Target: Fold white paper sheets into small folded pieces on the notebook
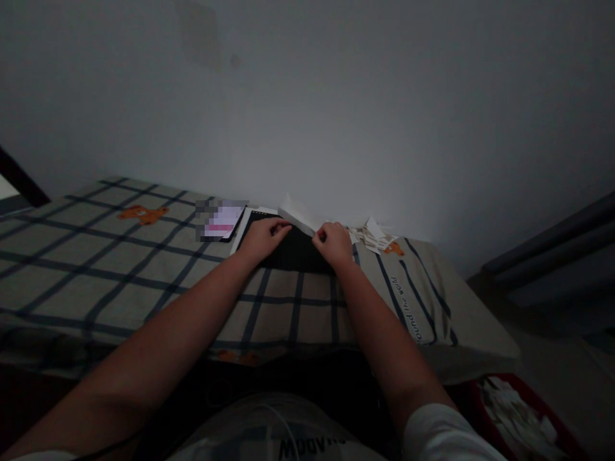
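A black flat sheet (300, 251) lies on the cloth-covered table before me, with white paper (239, 238) showing past its left edge. Over its far side a piece of white paper (296, 214) stands raised and bent. My right hand (337, 243) is closed in a pinch at the near right end of this paper. My left hand (263, 238) rests over the black sheet's left part, thumb and forefinger together near the paper; whatever is between them is too small to make out.
A heap of white paper strips (372, 235) lies right of my right hand. To the left is a partly blurred device with a lit screen (225, 219). The checked tablecloth (120, 269) meets the wall. Down at the right, a red bin (552, 410) holds paper scraps.
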`<state>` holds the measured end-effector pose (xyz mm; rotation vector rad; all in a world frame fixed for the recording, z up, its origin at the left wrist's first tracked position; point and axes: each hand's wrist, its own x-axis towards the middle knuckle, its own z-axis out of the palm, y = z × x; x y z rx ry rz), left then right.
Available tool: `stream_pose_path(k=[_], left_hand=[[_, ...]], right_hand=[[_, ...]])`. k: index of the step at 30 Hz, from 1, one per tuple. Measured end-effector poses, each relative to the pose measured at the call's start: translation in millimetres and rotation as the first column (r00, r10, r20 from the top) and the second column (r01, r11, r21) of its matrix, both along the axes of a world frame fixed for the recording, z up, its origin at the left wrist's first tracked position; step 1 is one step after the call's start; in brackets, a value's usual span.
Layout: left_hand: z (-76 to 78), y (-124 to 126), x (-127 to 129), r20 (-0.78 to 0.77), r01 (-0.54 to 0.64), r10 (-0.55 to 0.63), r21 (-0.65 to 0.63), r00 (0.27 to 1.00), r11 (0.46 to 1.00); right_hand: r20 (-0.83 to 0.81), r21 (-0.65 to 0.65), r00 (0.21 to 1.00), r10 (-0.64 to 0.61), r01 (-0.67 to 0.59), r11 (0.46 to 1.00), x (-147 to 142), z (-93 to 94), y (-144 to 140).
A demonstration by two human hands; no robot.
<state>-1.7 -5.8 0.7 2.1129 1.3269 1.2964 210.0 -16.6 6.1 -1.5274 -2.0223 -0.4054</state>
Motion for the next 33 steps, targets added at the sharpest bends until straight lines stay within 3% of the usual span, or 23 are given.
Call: stream_pose_path(k=[2, 4, 6, 9, 12, 16, 19, 22, 26, 30, 33], left_hand=[[-3.1, 1, 6, 0.167, 0.048, -0.021, -0.162, 0.986, 0.986], [-4.7, 3, 11, 0.372, 0.161, -0.013, -0.371, 0.928, 0.915], [-4.4, 4, 13, 0.523, 0.230, 0.072, -0.490, 0.849, 0.841], [-2.4, 5, 13, 0.645, 0.297, 0.174, -0.553, 0.744, 0.778], [-2.8, 6, 11, 0.691, 0.336, 0.192, -0.551, 0.697, 0.764], [-6.9, 8, 10, 0.666, 0.299, 0.168, -0.528, 0.727, 0.795], [-7.7, 6, 12, 0.647, 0.293, 0.127, -0.501, 0.752, 0.815], [-6.1, 1, 14, 0.606, 0.313, 0.050, -0.478, 0.794, 0.821], [-4.8, -3, 16, 0.515, 0.280, -0.015, -0.442, 0.857, 0.852], [-8.4, -1, 14, 0.405, 0.234, -0.055, -0.406, 0.913, 0.884], [-11.2, -1, 14, 0.319, 0.254, -0.142, -0.344, 0.937, 0.904]], right_hand=[[0.041, 0.020, 0.999, 0.029, -0.030, 0.999, -5, 1.4, -4], [0.096, 0.039, 0.994, 0.053, -0.057, 0.998, -11, 2.6, -8], [0.164, 0.046, 0.981, 0.100, -0.109, 0.993, -17, 3.4, -12], [0.246, 0.038, 0.949, 0.197, -0.213, 0.976, -24, 4.2, -17], [0.258, -0.005, 0.927, 0.274, -0.282, 0.959, -28, 4.9, -20], [0.174, -0.083, 0.897, 0.406, -0.398, 0.914, -28, 3.1, -19], [-0.037, -0.089, 0.891, 0.453, -0.454, 0.886, -25, -1.6, -16], [-0.327, -0.060, 0.854, 0.405, -0.446, 0.893, -24, -5.4, -13], [-0.610, -0.041, 0.724, 0.321, -0.433, 0.900, -23, -4.1, -12], [-0.718, -0.032, 0.641, 0.272, -0.421, 0.906, -26, -1.4, -12], [-0.749, -0.065, 0.601, 0.278, -0.484, 0.872, -31, -3.0, -12]])
